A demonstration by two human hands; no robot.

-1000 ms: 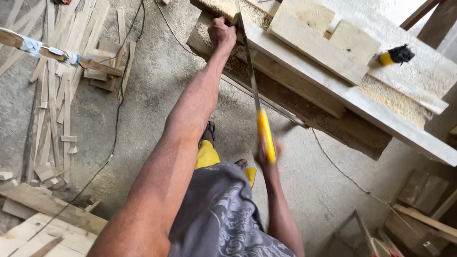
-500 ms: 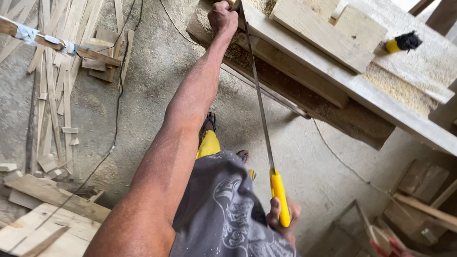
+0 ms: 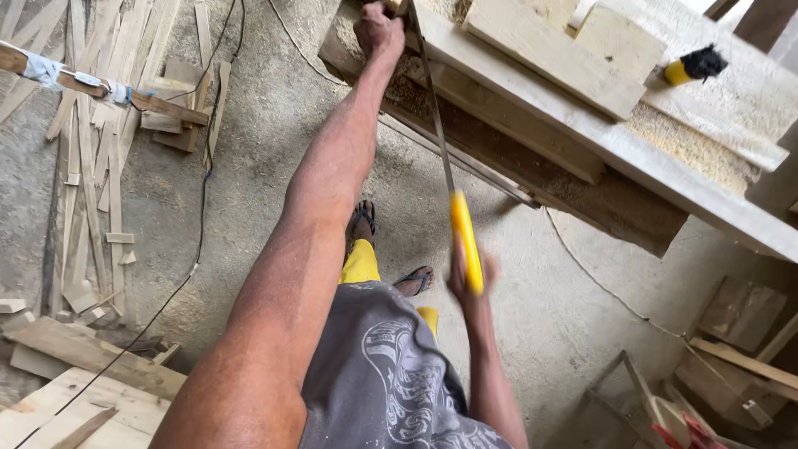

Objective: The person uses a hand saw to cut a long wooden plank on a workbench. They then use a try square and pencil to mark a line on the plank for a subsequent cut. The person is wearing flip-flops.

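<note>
change: our right hand [image 3: 470,278], clenched on the yellow saw handle [image 3: 465,241], now sits higher than before, blade [image 3: 432,108] driven forward | left hand [image 3: 376,29] grips the plank edge [image 3: 532,100] | meaning: sawing continues mid-stroke

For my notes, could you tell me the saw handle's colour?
Yellow saw handle, clearest in the head view.

— Where are your hands?

— Your left hand [image 3: 378,29] is stretched far out, clamped on the edge of the wooden worktop [image 3: 582,133]. Your right hand [image 3: 467,278] is nearer, its fingers wrapped around the yellow handle of the handsaw [image 3: 440,158].

— And the blade?

— It slants up from the handle to the worktop edge, just right of your left hand.

— What else is around you?

— Sawdust [image 3: 698,141] covers the worktop, with a yellow and black tool [image 3: 694,65] far right. Wood offcuts [image 3: 91,166] and a black cable [image 3: 195,241] lie on the floor, left.
</note>
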